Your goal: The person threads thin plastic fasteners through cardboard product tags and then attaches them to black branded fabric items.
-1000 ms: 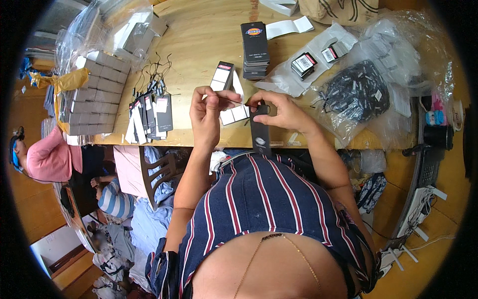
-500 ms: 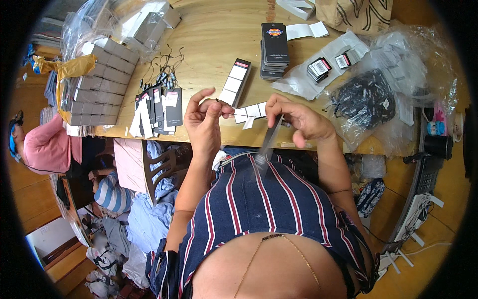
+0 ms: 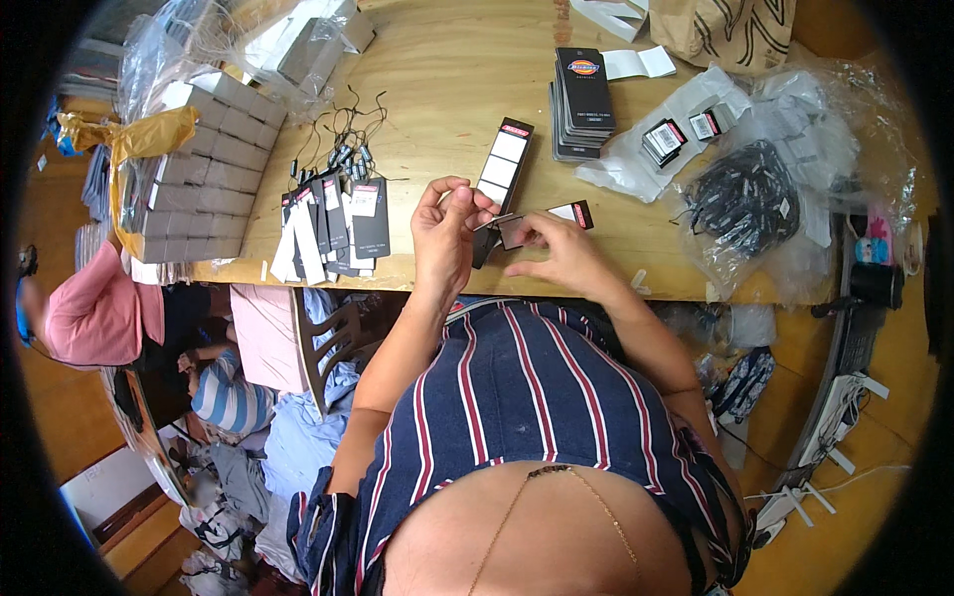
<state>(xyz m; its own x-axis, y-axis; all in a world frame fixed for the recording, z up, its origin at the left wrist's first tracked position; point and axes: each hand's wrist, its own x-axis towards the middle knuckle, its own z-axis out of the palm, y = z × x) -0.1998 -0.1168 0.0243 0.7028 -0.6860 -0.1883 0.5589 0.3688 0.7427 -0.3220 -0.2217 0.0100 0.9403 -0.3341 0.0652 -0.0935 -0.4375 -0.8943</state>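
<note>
Over the table's near edge, my left hand is closed in a pinch on a thin dark cord. A small dark hang tag is between my hands, its cord end toward the left fingertips. Bent fingers of my right hand grip the tag's right side and partly hide it. Behind them lies a long row of black tags with white labels. Another black-and-white tag strip sticks out beyond my right fingers.
Corded tags lie left, beside stacked white boxes under plastic. At right are a pile of black tags, barcode tag bundles and a plastic bag of black cords. A person in pink is far left.
Both hands have shifted relative to the table, and my right hand has come closer to my left. The tag that dangled blurred below my right hand is now up between both hands.
</note>
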